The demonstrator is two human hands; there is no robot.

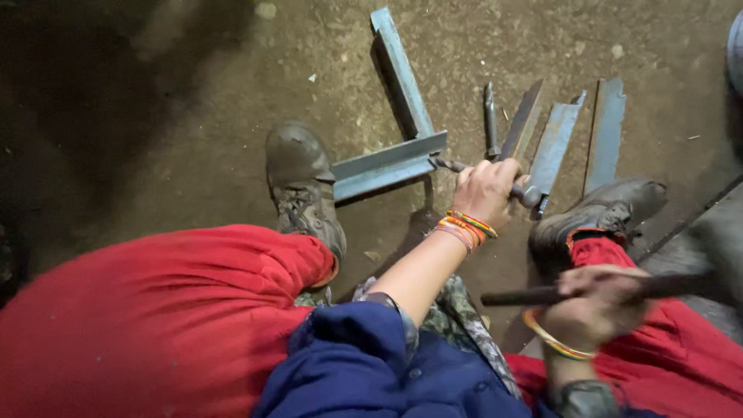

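Fingers of the left hand (486, 192) wrap a chisel (451, 165) pointing left at the angle iron (389, 166); right hand (592, 310) grips a blurred rod (526, 296) nearer.

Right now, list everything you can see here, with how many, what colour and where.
angle-iron piece: one, blue-grey, on the ground by the left boot
angle-iron bar: one, blue-grey, behind it, running to the top
flat metal strips: three, grey-blue, upper right
short round punch: one, dark, lying between bar and strips
ground: brown dirt
boots: two, worn dark
left hand: grip on a chisel set against the angle iron
right hand: grip on a dark rod, blurred
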